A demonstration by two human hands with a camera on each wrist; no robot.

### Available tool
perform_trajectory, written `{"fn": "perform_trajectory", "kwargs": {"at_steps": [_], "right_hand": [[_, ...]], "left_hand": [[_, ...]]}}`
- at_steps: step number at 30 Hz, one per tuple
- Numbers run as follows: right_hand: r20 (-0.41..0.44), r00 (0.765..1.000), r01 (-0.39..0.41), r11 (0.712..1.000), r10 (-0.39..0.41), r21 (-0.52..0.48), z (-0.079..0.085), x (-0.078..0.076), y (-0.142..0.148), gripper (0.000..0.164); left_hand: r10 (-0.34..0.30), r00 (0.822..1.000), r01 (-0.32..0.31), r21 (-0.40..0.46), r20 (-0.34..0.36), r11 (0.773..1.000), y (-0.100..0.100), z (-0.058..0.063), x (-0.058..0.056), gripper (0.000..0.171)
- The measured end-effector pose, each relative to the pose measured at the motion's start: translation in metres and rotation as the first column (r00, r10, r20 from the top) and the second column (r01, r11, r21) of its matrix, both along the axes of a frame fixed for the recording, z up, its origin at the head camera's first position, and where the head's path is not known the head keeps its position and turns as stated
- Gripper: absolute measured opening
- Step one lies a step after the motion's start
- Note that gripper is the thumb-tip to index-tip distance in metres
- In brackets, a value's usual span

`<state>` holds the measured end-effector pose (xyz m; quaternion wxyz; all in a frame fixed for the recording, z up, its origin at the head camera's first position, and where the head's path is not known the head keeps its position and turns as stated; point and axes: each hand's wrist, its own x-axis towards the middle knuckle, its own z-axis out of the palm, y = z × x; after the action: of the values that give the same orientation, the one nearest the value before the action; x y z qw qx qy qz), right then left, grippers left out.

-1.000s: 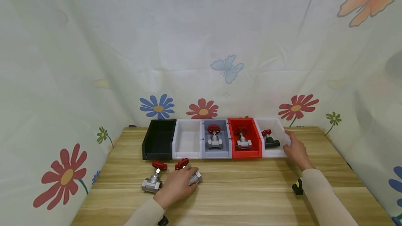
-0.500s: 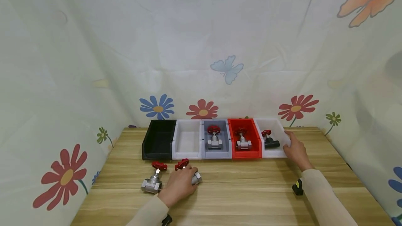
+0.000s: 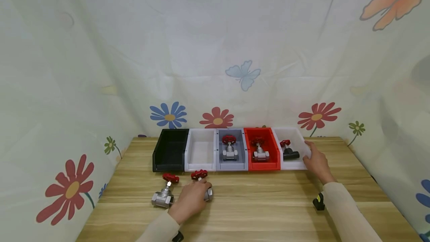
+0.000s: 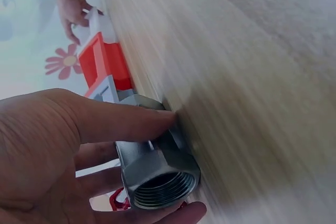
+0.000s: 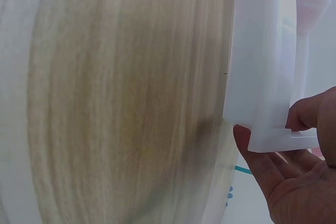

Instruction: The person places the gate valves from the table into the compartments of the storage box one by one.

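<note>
Just before the inner white bin (image 3: 201,153), I see the left hand (image 3: 190,200) gripping a valve (image 3: 208,194) — red handwheel (image 3: 199,174) toward that bin — while the right hand (image 3: 316,162), farther off, pinches the right-end bin (image 3: 293,165).

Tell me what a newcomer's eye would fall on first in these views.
Probably the bright red plastic bin, second from right in the row of bins. Next comes the left hand, gripping a silvery metal valve with a red handwheel in front of the row. At the row's right end, the right hand pinches the side wall of a white plastic bin.
</note>
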<state>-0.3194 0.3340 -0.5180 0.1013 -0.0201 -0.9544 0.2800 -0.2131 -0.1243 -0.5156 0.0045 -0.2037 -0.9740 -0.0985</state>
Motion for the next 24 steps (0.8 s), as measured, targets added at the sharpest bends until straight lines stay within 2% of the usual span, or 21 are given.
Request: {"fn": "perform_trajectory", "kwargs": {"at_steps": [6,15,24], "right_hand": [[-0.01,1.0,-0.005,1.0,0.005,0.0,0.0,0.001,0.001,0.059],[-0.002,1.0,0.001,1.0,-0.001,-0.001,-0.003,0.002,0.001,0.059],[-0.01,1.0,0.002,1.0,-0.002,0.0,-0.003,0.001,0.002,0.059]], "left_hand": [[-0.032,0.999,0.032,0.003,-0.03,0.999,-0.003,0.0,0.004,0.046],[-0.068,0.998,0.068,0.057,0.013,0.996,-0.009,-0.002,0.007,0.051],[-0.1,0.994,0.102,0.06,-0.035,0.993,-0.012,0.003,0.009,0.05]]}}
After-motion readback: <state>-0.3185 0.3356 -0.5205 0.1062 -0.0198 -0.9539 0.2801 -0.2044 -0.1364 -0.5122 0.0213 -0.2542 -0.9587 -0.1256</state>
